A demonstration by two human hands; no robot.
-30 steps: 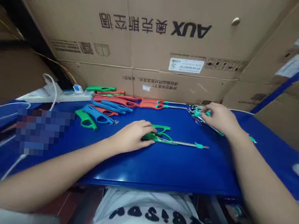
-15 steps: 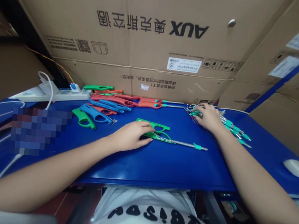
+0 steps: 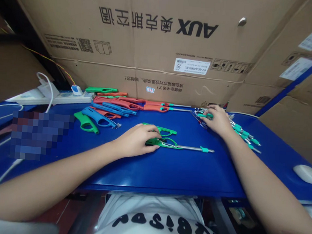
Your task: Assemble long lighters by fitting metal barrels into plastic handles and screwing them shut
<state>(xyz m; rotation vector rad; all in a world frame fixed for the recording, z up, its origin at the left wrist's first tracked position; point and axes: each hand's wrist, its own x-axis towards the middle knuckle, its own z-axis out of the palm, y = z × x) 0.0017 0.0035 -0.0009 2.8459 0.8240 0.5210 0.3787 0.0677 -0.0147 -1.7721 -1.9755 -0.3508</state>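
Note:
My left hand (image 3: 139,139) is closed round the rear end of an opened green lighter handle (image 3: 154,141). White wires lie in its loop. From its front a metal tube (image 3: 188,148) with a teal piece runs to the right. A second green handle half (image 3: 167,131) lies just behind it, partly under my fingers. Farther right, my right hand (image 3: 218,119) reaches into a pile of metal tubes with teal pieces (image 3: 243,132). Its thumb and fingers are drawn together at a teal part; what exactly they grip is partly hidden.
Red, blue and green lighter handles (image 3: 113,107) are heaped at the back left. Two orange lighters (image 3: 155,108) with tubes lie beside them. A power strip (image 3: 64,98) stands at the left and a white mouse (image 3: 308,174) at the right. Cardboard (image 3: 151,51) walls the back.
My right hand's fingers have shifted slightly among the wired parts at the pile's left end. My left hand stays on the green handle; the whole view has moved a little.

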